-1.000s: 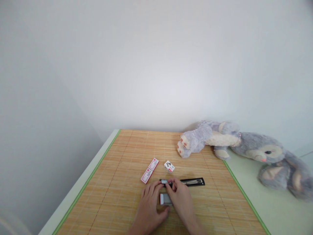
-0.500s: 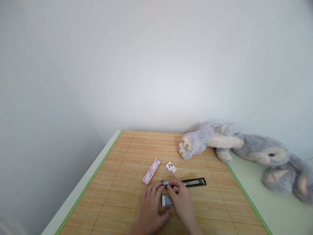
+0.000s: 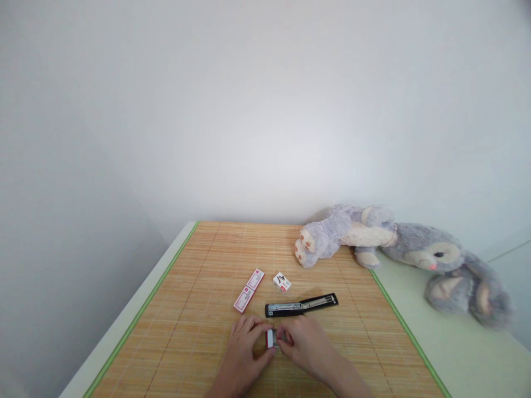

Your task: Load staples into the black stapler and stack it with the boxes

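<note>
Thumb and fingers of my left hand (image 3: pixel 244 354) grip the left end of a small staple box (image 3: pixel 270 338) with a red and white edge. The box lies on the mat, its grey staples showing between my hands. My right hand (image 3: pixel 305 344) is closed in a pinch over the right part of the box. Its fingertips are at the grey staples, and what they pinch is hidden. Just beyond my hands a black stapler (image 3: pixel 302 305) lies spread open, with its metal inside facing up.
Two pink and white boxes (image 3: pixel 249 291) lie end to end at the left beyond my hands. A small white box (image 3: pixel 282 282) with a stapler picture sits near them. A grey plush rabbit (image 3: pixel 369 235) lies along the bamboo mat's (image 3: pixel 199 331) back right, over its edge.
My right hand has left the stapler and come back to the staple box. My left hand has taken hold of the box's left end. The stapler now lies free.
</note>
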`<control>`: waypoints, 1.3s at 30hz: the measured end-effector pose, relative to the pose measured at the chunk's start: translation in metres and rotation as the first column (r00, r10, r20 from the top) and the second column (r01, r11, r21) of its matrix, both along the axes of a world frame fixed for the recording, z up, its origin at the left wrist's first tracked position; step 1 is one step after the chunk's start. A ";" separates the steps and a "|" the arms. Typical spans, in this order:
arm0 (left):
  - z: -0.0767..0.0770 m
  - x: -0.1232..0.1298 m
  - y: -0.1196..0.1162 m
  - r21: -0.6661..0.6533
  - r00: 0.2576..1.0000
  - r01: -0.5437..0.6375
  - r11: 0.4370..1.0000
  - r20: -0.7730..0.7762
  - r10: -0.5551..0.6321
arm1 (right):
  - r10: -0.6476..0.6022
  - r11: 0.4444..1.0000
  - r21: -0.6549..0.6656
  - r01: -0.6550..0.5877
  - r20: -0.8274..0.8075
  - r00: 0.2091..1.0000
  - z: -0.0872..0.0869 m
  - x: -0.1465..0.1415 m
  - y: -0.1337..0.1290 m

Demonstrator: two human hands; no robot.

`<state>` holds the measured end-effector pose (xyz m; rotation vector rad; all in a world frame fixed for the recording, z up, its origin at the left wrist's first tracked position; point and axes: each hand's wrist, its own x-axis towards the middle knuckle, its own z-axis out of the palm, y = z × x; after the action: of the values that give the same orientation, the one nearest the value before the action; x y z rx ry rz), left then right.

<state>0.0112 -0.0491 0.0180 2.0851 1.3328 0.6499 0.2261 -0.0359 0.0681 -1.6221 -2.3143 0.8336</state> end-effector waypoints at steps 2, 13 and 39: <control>0.001 0.000 0.001 -0.012 1.000 0.001 1.000 -0.005 -0.001 | 0.031 1.000 -0.001 -0.031 0.025 0.999 -0.003 -0.002 0.002; 0.003 0.000 0.005 -0.059 1.000 0.013 0.998 -0.005 -0.014 | 0.132 0.991 -0.031 -0.128 0.216 0.967 -0.001 0.001 0.021; 0.004 0.000 0.006 -0.070 1.000 -0.006 0.998 -0.011 0.005 | -0.040 0.998 -0.047 0.044 0.084 0.996 0.013 0.055 0.015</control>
<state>0.0113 -0.0427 0.0216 2.0329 1.3483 0.5870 0.2806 -0.0205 0.0807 -1.7521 -2.3231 0.8347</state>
